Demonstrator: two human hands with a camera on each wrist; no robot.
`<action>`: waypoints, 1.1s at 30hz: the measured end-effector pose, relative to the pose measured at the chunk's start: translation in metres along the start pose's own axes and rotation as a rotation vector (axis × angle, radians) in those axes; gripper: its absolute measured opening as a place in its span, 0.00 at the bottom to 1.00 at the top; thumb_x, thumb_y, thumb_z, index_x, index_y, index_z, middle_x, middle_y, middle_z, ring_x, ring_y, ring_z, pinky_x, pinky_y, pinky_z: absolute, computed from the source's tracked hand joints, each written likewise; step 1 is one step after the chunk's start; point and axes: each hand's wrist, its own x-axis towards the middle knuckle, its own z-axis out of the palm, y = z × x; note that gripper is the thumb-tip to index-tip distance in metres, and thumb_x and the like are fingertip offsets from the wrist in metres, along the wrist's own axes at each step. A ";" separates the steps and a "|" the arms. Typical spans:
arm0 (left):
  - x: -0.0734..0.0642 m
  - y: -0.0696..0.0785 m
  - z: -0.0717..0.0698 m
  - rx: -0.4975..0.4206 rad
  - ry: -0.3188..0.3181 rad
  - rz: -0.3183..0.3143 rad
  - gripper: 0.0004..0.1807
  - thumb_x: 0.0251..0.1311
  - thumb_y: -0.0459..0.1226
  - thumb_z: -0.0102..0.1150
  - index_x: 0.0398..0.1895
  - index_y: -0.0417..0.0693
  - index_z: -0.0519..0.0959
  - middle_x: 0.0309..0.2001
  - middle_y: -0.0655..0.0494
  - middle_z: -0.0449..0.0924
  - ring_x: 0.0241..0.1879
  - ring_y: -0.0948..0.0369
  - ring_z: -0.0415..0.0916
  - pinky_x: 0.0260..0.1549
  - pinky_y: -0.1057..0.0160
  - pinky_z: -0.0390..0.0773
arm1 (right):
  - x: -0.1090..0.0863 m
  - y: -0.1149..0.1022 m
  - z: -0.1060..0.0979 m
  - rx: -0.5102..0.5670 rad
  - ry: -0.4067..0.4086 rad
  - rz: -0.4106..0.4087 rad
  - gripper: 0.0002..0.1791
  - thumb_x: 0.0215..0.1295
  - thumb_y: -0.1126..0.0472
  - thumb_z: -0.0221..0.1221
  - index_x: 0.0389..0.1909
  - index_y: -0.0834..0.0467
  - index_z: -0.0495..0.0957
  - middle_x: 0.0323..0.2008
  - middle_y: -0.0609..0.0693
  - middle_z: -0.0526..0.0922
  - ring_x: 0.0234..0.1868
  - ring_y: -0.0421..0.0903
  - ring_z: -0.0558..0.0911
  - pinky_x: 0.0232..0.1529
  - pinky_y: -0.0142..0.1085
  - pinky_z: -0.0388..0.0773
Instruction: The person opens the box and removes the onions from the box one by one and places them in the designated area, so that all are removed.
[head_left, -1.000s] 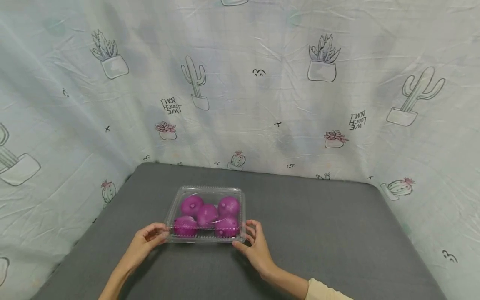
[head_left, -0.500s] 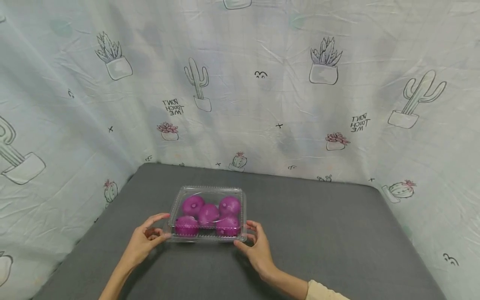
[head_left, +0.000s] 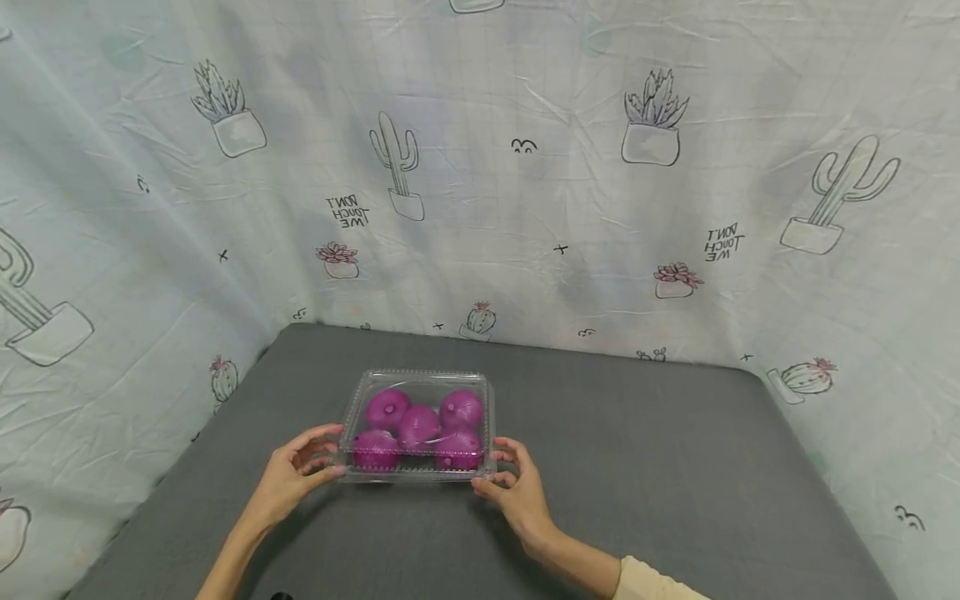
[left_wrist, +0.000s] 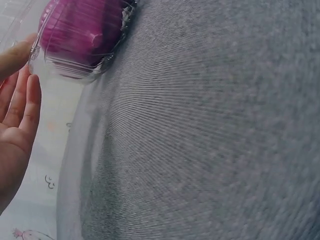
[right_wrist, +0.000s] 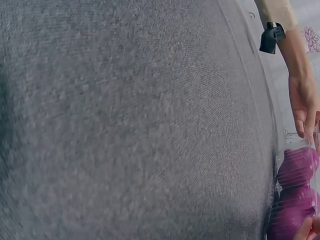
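A clear plastic clamshell box [head_left: 427, 382] holds several purple onions [head_left: 418, 427] and lies on the grey table. My left hand [head_left: 288, 479] grips the box's left edge, thumb at the front corner and fingers along the side. In the left wrist view, the thumb and fingers of this hand [left_wrist: 17, 107] meet at the plastic rim [left_wrist: 34, 52]. My right hand [head_left: 521, 496] holds the right edge, its thumb at the front right corner. The right wrist view catches only the fingertips of my right hand [right_wrist: 307, 230], beside the onions [right_wrist: 297, 167].
The grey cloth-covered table [head_left: 637, 467] stretches well to the right of the box. Behind and beside it hangs a pale curtain [head_left: 465, 167] printed with cacti and potted plants. A small black device [right_wrist: 271, 37] sits on my left wrist.
My left fingers first lifted and spread at the box's left side, then settled against it again. The right hand keeps its hold, and the box has hardly moved.
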 end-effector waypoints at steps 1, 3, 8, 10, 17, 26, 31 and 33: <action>-0.001 -0.001 0.000 -0.019 -0.005 -0.015 0.30 0.50 0.25 0.68 0.59 0.32 0.71 0.53 0.58 0.77 0.45 0.70 0.75 0.40 0.70 0.78 | 0.000 0.000 0.000 0.000 0.000 0.000 0.37 0.54 0.76 0.65 0.64 0.66 0.60 0.52 0.61 0.67 0.33 0.42 0.78 0.42 0.37 0.81; -0.001 -0.002 0.000 -0.046 -0.010 -0.025 0.30 0.51 0.25 0.67 0.59 0.31 0.70 0.54 0.62 0.76 0.45 0.69 0.75 0.38 0.69 0.80 | 0.001 0.000 0.000 -0.004 0.002 -0.001 0.37 0.54 0.76 0.66 0.64 0.66 0.60 0.51 0.60 0.68 0.33 0.41 0.78 0.41 0.36 0.82; -0.002 -0.005 0.000 -0.057 -0.010 -0.026 0.29 0.52 0.24 0.67 0.60 0.31 0.70 0.56 0.65 0.75 0.48 0.71 0.73 0.37 0.68 0.80 | 0.003 0.000 -0.001 -0.026 0.006 -0.010 0.36 0.53 0.75 0.66 0.63 0.66 0.62 0.49 0.59 0.69 0.32 0.41 0.78 0.39 0.36 0.82; -0.003 -0.006 0.001 -0.049 -0.003 -0.025 0.29 0.52 0.24 0.67 0.59 0.31 0.71 0.56 0.63 0.75 0.49 0.71 0.73 0.38 0.68 0.80 | 0.003 0.000 -0.001 -0.033 0.004 -0.015 0.36 0.53 0.75 0.66 0.63 0.65 0.62 0.49 0.59 0.69 0.32 0.41 0.79 0.38 0.36 0.82; -0.005 -0.004 0.001 0.001 0.019 -0.061 0.27 0.53 0.29 0.68 0.58 0.34 0.74 0.61 0.49 0.70 0.52 0.72 0.71 0.40 0.69 0.79 | 0.002 -0.001 -0.001 -0.055 0.010 0.003 0.38 0.54 0.73 0.67 0.64 0.64 0.60 0.50 0.60 0.70 0.33 0.43 0.80 0.38 0.36 0.82; -0.005 -0.003 0.000 0.023 0.033 -0.093 0.28 0.52 0.30 0.69 0.58 0.34 0.74 0.59 0.50 0.73 0.51 0.74 0.71 0.41 0.70 0.79 | 0.002 -0.002 0.002 -0.025 0.014 0.062 0.39 0.56 0.72 0.65 0.67 0.64 0.57 0.46 0.56 0.71 0.32 0.42 0.80 0.39 0.36 0.81; -0.004 -0.005 -0.001 0.038 0.029 -0.099 0.29 0.53 0.31 0.69 0.60 0.38 0.73 0.58 0.50 0.74 0.50 0.74 0.72 0.40 0.70 0.79 | 0.002 -0.003 0.005 0.004 0.041 0.081 0.39 0.57 0.73 0.64 0.68 0.62 0.58 0.42 0.53 0.70 0.30 0.40 0.79 0.38 0.35 0.81; -0.004 -0.005 -0.001 0.014 0.019 -0.085 0.28 0.54 0.30 0.68 0.59 0.36 0.74 0.61 0.47 0.71 0.50 0.72 0.72 0.40 0.69 0.79 | 0.002 -0.003 0.006 0.006 0.048 0.082 0.39 0.57 0.73 0.64 0.69 0.61 0.58 0.41 0.53 0.69 0.30 0.40 0.78 0.38 0.35 0.81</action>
